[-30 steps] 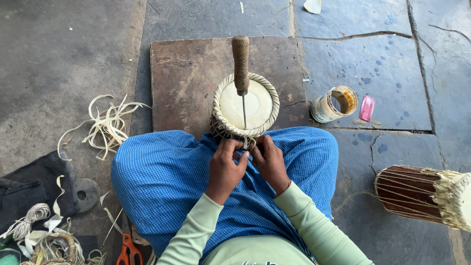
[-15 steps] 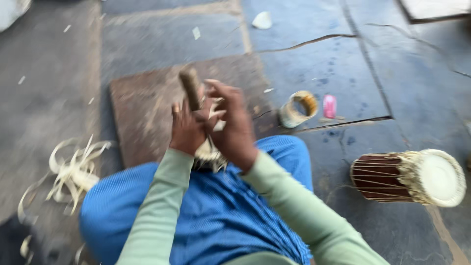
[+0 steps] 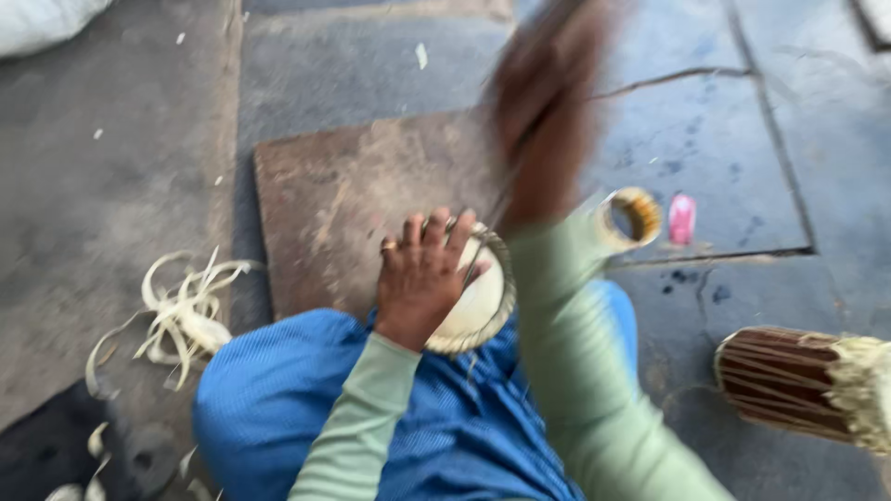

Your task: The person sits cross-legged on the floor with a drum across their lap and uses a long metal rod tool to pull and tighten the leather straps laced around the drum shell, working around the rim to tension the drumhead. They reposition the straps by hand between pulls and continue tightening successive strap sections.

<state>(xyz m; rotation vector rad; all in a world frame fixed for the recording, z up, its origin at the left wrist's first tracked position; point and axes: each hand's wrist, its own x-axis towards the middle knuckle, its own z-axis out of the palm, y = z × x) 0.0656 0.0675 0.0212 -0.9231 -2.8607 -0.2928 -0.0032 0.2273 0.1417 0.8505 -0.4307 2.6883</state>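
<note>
Pressing flat with fingers spread, the left hand [image 3: 425, 274] is covering the small drum [image 3: 478, 297]; above it, the blurred right hand [image 3: 543, 111] is gripping something, grasp unclear.

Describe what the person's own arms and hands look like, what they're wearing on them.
Both arms are covered by long, close-fitting pale green sleeves that end at the wrists. The hands are bare, with no gloves. The left hand seems to have a ring on one finger. The right hand is too blurred to show any detail.

sleeves: pale green, long | lap: blue ribbed cloth | left hand [image 3: 422, 274]: possibly a ring
</note>
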